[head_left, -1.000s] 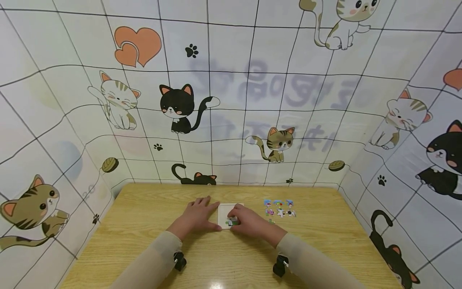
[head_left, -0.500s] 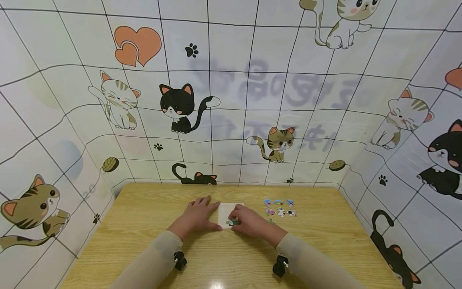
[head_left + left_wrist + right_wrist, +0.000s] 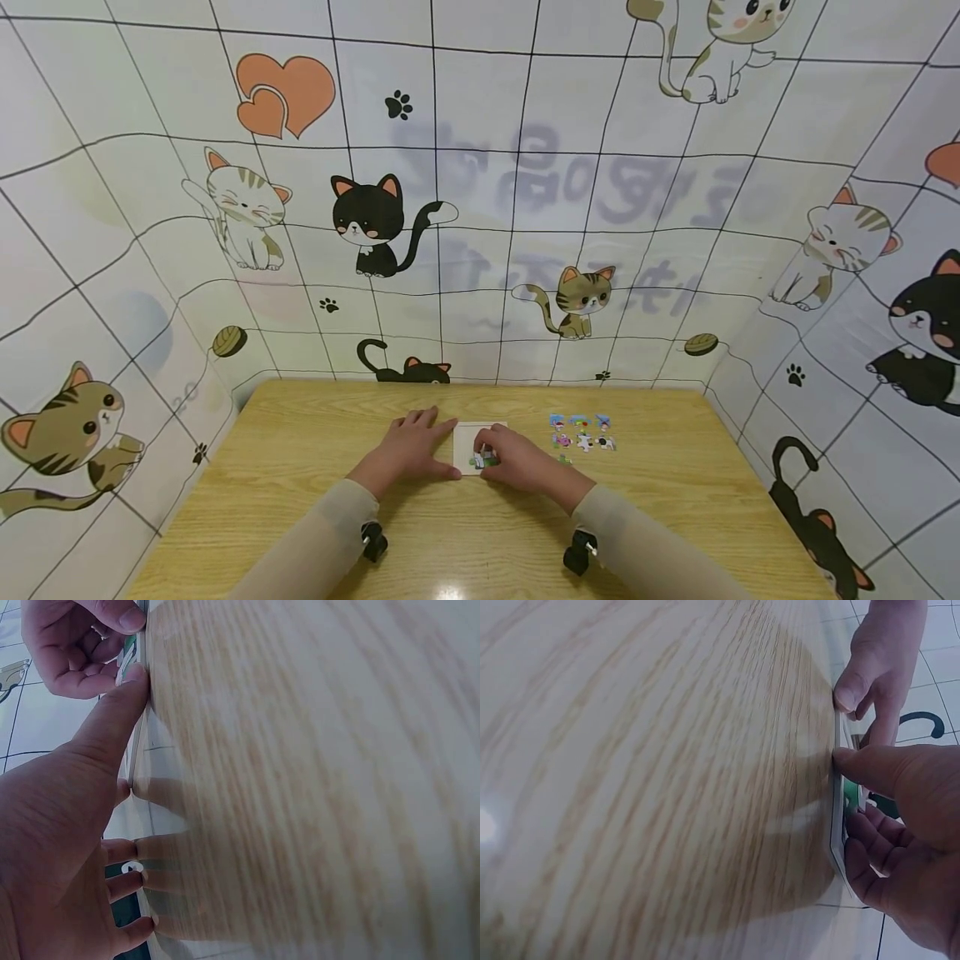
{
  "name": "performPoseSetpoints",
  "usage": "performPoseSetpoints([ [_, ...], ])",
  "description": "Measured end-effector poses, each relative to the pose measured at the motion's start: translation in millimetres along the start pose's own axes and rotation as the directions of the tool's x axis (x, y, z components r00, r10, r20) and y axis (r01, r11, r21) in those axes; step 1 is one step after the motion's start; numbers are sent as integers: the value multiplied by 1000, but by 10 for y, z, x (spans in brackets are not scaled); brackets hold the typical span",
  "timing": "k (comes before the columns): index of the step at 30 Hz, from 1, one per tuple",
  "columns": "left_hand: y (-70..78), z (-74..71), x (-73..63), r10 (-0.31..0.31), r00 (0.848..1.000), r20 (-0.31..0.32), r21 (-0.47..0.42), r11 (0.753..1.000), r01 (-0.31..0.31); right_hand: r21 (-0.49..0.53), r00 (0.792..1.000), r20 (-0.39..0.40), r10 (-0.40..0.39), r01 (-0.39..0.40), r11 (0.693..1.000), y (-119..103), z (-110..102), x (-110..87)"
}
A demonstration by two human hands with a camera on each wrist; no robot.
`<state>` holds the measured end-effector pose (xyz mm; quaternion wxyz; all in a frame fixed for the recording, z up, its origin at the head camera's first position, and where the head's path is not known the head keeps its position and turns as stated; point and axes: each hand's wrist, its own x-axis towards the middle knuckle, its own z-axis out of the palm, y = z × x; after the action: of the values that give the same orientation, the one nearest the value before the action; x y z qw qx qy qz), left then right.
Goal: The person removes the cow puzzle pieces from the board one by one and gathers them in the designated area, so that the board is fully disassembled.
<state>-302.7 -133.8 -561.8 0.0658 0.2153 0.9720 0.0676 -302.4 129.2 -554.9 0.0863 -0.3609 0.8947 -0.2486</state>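
A white square puzzle tray [image 3: 465, 437] lies on the table in the head view, with green-and-white picture pieces in its near part. My left hand [image 3: 408, 446] rests on the table at the tray's left side, fingers spread, thumb and forefinger at its edge. Over the tray's right part, my right hand [image 3: 517, 457] has its fingers curled and pinches a puzzle piece. In the right wrist view that green puzzle piece [image 3: 850, 793] shows between thumb and fingers, low at the tray. My right hand covers much of the tray's right side.
Several loose puzzle pieces [image 3: 583, 442] lie in rows on the wooden table [image 3: 315, 417], right of the tray. A cat-print curtain [image 3: 480, 192] hangs along the table's back and sides.
My right hand's fingers have shifted slightly over the tray, and a little more of the green-and-white picture shows. My left hand stays where it was.
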Motion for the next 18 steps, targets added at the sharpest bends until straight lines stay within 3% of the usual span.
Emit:
performPoseSetpoints([
  [18, 15, -16, -20, -2, 1000, 3, -19, 1000, 2, 64, 1000, 27, -2, 1, 998, 81, -46, 0],
])
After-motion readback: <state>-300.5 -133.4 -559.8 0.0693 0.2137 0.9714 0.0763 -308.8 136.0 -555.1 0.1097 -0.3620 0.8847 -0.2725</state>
